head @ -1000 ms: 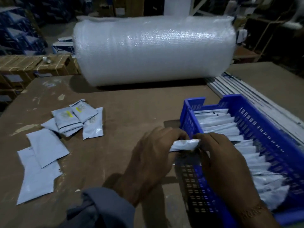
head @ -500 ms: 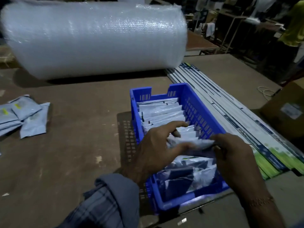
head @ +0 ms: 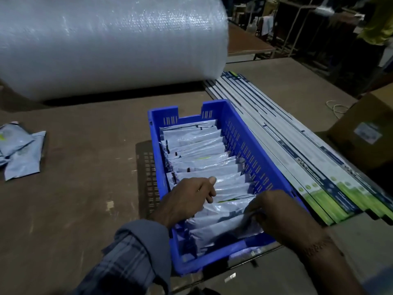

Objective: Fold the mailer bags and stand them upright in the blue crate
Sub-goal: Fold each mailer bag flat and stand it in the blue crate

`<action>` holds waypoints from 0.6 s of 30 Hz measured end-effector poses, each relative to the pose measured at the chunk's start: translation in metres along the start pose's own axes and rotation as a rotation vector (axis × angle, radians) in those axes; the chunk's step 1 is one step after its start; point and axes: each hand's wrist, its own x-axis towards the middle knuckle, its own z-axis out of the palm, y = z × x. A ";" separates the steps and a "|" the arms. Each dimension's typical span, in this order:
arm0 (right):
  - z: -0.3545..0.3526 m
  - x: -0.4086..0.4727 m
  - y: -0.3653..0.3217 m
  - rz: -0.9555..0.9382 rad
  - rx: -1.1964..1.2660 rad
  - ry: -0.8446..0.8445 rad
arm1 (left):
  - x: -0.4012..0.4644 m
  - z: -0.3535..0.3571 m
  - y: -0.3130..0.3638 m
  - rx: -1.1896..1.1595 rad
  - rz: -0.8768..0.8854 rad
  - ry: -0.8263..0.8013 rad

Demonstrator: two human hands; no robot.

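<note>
The blue crate (head: 253, 154) stands on the brown table, filled with a row of folded grey mailer bags (head: 195, 145) standing upright. Both hands are over the near part of the row. My left hand (head: 187, 199) curls its fingers down at the left end of one folded mailer bag (head: 225, 208), thumb raised. My right hand (head: 276, 211) pinches the right end of that same bag, which sits low between its neighbours. Several loose mailer bags (head: 21, 152) lie flat at the table's left edge.
A big roll of bubble wrap (head: 106, 43) lies across the back of the table (head: 74, 199). Long flat printed packs (head: 297, 158) lie along the crate's right side. A cardboard box (head: 365, 133) stands at the far right.
Both hands have carried the folded bag from the crate's near left rim into the crate and lowered it into the row. The view has swung right, with the loose bags now at the left edge.
</note>
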 end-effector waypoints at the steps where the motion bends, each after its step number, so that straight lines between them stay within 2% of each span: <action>1: 0.005 0.008 0.000 0.008 -0.024 -0.056 | -0.001 0.000 -0.002 0.019 0.025 0.020; 6: 0.031 0.042 -0.004 0.090 -0.087 -0.266 | -0.010 0.004 -0.002 0.160 0.176 0.158; 9: 0.040 0.047 -0.001 0.145 -0.079 -0.293 | -0.016 0.002 0.001 0.097 0.240 0.288; 15: 0.043 0.041 -0.003 0.296 -0.156 -0.179 | -0.025 -0.001 0.004 -0.132 0.298 0.492; 18: 0.039 0.036 -0.019 0.287 -0.160 -0.029 | -0.027 -0.010 0.002 -0.244 0.315 0.671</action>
